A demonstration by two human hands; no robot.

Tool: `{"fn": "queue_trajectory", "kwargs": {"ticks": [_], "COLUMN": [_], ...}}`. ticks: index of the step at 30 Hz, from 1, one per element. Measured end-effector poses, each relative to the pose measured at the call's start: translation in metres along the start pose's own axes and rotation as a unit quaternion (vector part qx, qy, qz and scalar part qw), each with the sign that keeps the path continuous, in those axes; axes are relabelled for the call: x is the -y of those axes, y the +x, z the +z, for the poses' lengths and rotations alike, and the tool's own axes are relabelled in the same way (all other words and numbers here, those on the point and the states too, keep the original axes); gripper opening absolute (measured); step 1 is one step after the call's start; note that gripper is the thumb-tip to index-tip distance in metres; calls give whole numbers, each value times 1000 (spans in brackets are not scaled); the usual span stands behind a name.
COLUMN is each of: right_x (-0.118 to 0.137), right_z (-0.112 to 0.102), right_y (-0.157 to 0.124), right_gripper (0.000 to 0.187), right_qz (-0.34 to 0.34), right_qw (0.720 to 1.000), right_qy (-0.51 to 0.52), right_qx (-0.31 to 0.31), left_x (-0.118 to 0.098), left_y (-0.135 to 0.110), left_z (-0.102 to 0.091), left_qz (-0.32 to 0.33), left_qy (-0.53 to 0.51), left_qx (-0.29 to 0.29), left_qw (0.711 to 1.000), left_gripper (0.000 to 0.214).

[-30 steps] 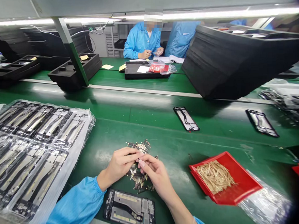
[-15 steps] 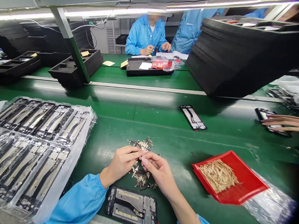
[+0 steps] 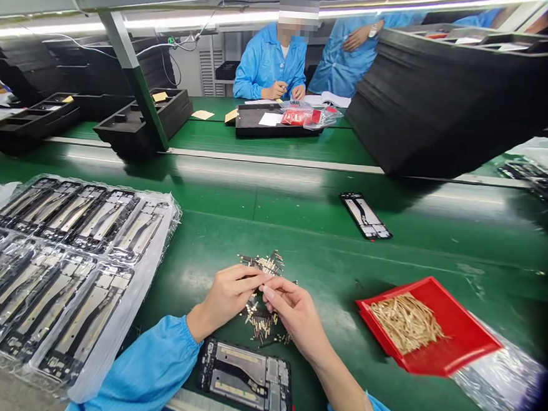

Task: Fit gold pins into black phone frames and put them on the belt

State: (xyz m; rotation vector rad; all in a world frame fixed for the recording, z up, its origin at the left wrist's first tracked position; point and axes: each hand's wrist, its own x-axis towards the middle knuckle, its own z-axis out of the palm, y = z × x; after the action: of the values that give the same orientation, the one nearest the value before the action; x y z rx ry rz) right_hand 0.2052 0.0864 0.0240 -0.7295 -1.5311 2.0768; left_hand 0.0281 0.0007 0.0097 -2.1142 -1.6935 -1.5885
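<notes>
My left hand [image 3: 232, 295] and my right hand [image 3: 296, 310] meet at the fingertips over the bench. Both are closed in a pinch; whatever small piece lies between the fingers is too hidden to name. Just beneath them is a loose pile of small thin metallic and black strips [image 3: 262, 327], partly covered by my hands. Nearer to me a phone frame [image 3: 246, 379] lies flat, its inner side up, with a black flex cable along its middle. To the right, a red tray [image 3: 452, 337] holds a heap of thin gold-coloured strips [image 3: 406, 323].
A clear plastic tray [image 3: 150, 272] of several phone frames lies at left. Another phone frame [image 3: 366, 216] rests farther back. A plastic bag [image 3: 501, 378] lies under the red tray. Black foam trays [image 3: 450, 105] are stacked behind; a person [image 3: 271, 61] in blue sits opposite.
My hands keep the same pinch, nearly still. The view has shifted slightly. The other person's hand and the phone frame under it at far right are out of sight.
</notes>
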Motion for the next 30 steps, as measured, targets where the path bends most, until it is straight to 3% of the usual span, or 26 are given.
{"fn": "queue_trajectory", "kwargs": {"ticks": [10, 13, 16, 25, 30], "right_x": [-3, 0, 3, 7, 4], "right_z": [-3, -4, -6, 0, 3], "right_y": [3, 3, 4, 5, 5], "right_gripper": [40, 42, 43, 50, 50], "right_qz": [12, 12, 7, -23, -54], "right_qw": [1000, 999, 999, 997, 988], "right_qy": [20, 17, 5, -65, -129], "right_qx": [-17, -28, -31, -36, -59], "left_x": [-7, -14, -20, -27, -24], "left_y": [-3, -2, 0, 6, 10], "left_z": [3, 4, 2, 6, 6], "left_qz": [-31, -69, -124, -309, -383], "left_qy": [-46, -90, -133, -246, -305], "left_qx": [22, 34, 44, 10, -37], "left_qw": [998, 993, 982, 919, 871], "left_gripper": [44, 55, 52, 29, 40]}}
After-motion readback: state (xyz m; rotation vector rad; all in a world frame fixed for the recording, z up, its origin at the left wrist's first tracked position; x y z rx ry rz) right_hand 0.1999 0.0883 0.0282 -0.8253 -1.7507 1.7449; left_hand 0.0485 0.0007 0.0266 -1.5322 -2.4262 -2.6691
